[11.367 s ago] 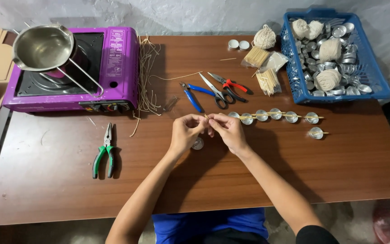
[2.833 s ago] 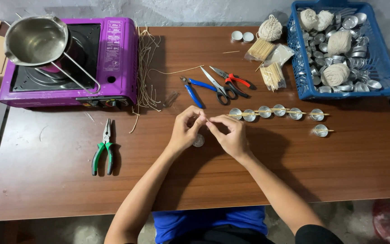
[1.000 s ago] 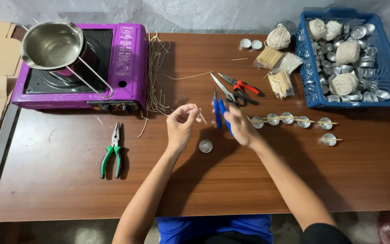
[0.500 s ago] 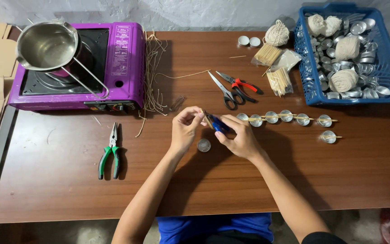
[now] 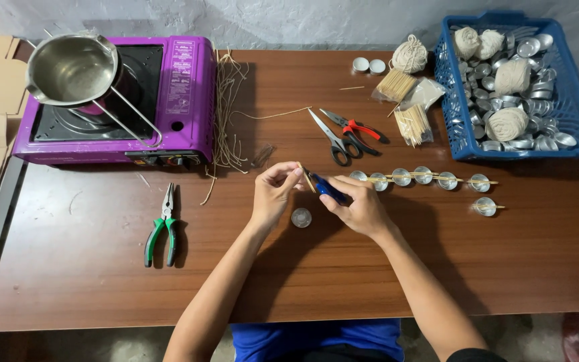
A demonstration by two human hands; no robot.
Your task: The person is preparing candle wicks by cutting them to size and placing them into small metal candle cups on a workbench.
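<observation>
My left hand point(image 5: 273, 194) has its fingers pinched shut on a thin wooden stick point(image 5: 305, 176), holding it tilted above the bench point(image 5: 88, 281). My right hand point(image 5: 360, 204) is closed around the blue-handled cutters point(image 5: 326, 188), whose tip meets the stick just beside my left fingertips. Below my hands a small metal cup point(image 5: 301, 217) sits alone on the wood. To my right runs a row of metal cups with sticks laid across them point(image 5: 423, 177). Beyond my hands lie scissors point(image 5: 330, 137) and red-handled pliers point(image 5: 356, 129); the green pliers point(image 5: 159, 231) lie well to the left, near the purple stove point(image 5: 175, 100) with its steel pot point(image 5: 72, 67). A blue basket point(image 5: 574, 121) stands at far right
</observation>
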